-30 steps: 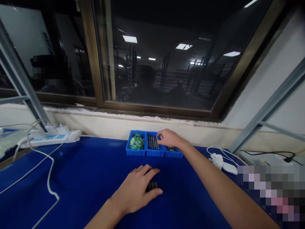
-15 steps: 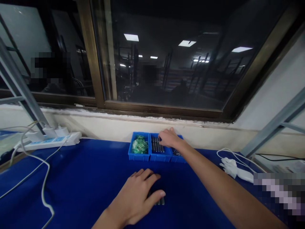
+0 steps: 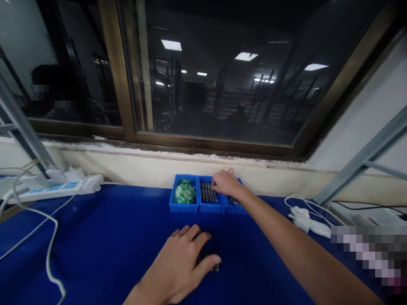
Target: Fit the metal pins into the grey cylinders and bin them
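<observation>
Dark rods (image 3: 208, 191) under right hand (image 3: 225, 183), fingertips lower than before

three blue bins (image 3: 185, 208) sit side by side at centre frame. two hands show: the left hand (image 3: 181, 264) at lower centre, the right hand (image 3: 225, 183) at the bins. one white power strip (image 3: 54, 189) lies at left.

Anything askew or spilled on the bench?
Nothing stands out. Three blue bins sit in a straight row by the wall; right hand reaches into the middle one, left hand rests on dark parts.
</observation>
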Demonstrator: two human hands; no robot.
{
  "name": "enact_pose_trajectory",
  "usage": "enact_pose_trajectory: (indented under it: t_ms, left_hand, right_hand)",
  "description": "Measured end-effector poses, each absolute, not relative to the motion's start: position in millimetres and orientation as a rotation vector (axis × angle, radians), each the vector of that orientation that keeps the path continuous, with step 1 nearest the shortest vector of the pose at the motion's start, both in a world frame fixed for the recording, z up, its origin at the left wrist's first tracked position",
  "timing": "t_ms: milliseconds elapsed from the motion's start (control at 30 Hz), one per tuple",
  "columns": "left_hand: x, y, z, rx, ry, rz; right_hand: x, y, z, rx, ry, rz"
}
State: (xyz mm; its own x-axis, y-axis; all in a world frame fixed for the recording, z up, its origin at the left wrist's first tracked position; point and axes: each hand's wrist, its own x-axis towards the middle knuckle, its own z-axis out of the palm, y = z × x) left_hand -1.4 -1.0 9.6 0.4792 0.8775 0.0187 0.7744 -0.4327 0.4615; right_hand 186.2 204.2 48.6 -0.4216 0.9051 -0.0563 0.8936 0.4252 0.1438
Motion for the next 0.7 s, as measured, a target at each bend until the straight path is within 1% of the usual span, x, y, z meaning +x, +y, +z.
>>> enact_pose_trajectory:
  t_ms: [267,400,467,567,600,667,700]
  left_hand:
    - [0,0,10,2.333,1.375,0.336]
    - [-1,-1,12,2.332,1.385,0.321]
    - [-1,-2,12,2.341,1.390,0.336]
    - [-1,-2,11,2.372,1.404,0.434]
    - [-1,-1,10,2.385,1.411,0.506]
    - [-2,1,8,2.392,1.421,0.707]
    - [-3,2,8,2.373,1.424,0.816]
  right_hand:
    - [185,209,50,1.631,2.557,0.092]
    - [183,207,60,1.657,2.541,0.057]
    - [181,193,70,1.689,2.577,0.072]
    - [180,145,80,1.696,2.769,0.070]
    - [181,124,79,1.669,2.864,0.005]
    - [186,81,72,1.691,3.098,-0.451]
    - [189,62,65,1.686,3.097,-0.632]
